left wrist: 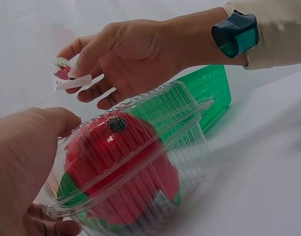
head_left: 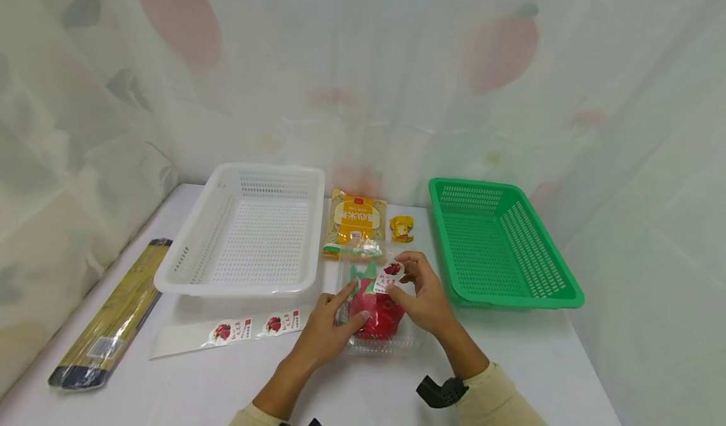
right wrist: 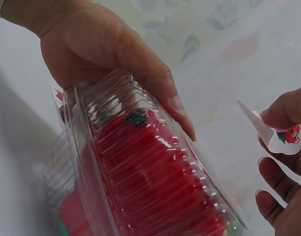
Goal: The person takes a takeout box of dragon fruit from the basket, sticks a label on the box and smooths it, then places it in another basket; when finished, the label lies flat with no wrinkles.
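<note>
A clear plastic clamshell box (head_left: 363,347) stands shut on the table with a red dragon fruit (head_left: 377,319), green at its tips, inside. My left hand (head_left: 322,336) holds the box at its left side. In the left wrist view the thumb lies on the lid and curled fingers (left wrist: 67,227) are at the rim. My right hand (head_left: 426,299) pinches a white sticker (head_left: 386,282) by its edge between thumb and finger, above the lid. The sticker bears a dragon fruit picture and bends in the right wrist view.
A strip of similar stickers (head_left: 198,336) lies to the left, below a white basket (head_left: 314,249). A green basket (head_left: 513,301) stands right. Behind the box are a yellow food bag (head_left: 356,218) and a small yellow packet (head_left: 401,227). A long wrapped bundle (head_left: 116,316) lies far left.
</note>
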`<state>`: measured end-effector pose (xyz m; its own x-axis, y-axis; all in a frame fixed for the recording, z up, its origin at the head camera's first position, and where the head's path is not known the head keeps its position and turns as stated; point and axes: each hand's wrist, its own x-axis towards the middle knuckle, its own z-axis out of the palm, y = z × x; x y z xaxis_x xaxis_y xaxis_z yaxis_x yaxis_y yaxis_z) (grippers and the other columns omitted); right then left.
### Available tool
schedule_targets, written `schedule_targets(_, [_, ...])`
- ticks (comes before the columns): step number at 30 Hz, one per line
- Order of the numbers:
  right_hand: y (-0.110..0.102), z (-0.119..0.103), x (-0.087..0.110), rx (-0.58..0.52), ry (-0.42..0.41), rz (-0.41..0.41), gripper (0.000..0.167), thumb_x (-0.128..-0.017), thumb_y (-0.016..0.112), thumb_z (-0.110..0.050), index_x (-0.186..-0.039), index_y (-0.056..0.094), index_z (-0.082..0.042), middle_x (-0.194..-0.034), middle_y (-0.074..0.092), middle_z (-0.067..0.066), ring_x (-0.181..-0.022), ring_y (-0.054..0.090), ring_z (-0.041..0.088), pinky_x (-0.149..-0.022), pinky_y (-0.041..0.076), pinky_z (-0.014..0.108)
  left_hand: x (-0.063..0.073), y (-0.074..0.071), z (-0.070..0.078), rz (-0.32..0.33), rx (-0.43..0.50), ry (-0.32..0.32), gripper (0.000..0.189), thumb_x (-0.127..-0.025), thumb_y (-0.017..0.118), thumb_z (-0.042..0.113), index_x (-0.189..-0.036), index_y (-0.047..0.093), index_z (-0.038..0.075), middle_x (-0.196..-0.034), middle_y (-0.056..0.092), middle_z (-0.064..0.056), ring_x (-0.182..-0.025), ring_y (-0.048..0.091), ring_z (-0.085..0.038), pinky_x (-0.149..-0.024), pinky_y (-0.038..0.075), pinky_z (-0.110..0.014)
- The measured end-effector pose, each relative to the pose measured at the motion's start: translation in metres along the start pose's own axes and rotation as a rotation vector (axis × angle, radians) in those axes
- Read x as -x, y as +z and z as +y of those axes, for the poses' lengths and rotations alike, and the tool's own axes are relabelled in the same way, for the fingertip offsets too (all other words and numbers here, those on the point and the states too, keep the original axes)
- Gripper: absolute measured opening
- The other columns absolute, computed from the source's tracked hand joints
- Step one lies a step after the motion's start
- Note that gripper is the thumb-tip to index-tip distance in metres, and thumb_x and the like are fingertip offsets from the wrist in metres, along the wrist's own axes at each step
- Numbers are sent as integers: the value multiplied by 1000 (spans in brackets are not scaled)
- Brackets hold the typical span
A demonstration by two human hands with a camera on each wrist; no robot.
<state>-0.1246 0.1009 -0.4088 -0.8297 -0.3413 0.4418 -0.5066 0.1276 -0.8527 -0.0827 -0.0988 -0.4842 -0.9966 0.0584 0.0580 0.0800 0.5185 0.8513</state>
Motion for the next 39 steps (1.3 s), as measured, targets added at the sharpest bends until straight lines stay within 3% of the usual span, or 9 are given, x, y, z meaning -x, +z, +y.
schedule_targets(7, [0,3,0,19,4,-29,44,-79,65,17,-117,44,14,-112,54,28,-95,53,42,-80,44,60,-2,0,-1,-7,29,-5,68,-84,68,52,-144,49,25,-101,48,-9,-74,44,-18,-60,41,-34])
schedule_targets(20, [2,15,-2,114,3,-135,42,-81,66,13,-118,46,7,-110,59,25,-100,57,40,-79,42,63,-4,0,-2,-9,41,-16,69,-83,69,51,-144,49,26,-102,48,-9,-75,44,-20,-60,41,-35])
schedule_targets(26, [2,53,-1,178,-43,-158,46,-83,70,3,-122,47,-7,-117,60,10,-103,57,26,-80,45,55,-3,0,-2,-7,43,-16,69,-83,69,49,-144,49,25,-103,48,-10,-75,45,-20,-61,41,-35])
schedule_targets(32, [3,55,-3,203,-41,-179,45,-83,70,-1,-122,49,-7,-115,62,2,-100,56,19,-80,46,53,-4,0,-3,-7,48,-22,69,-83,70,50,-144,49,26,-104,48,-11,-75,45,-20,-61,42,-34])
schedule_targets(39, [3,55,-4,226,-24,-201,47,-83,70,0,-123,49,-12,-116,62,7,-101,55,17,-82,45,52,-5,0,-3,-16,45,-30,69,-83,70,49,-144,48,26,-104,47,-11,-76,44,-20,-61,42,-34])
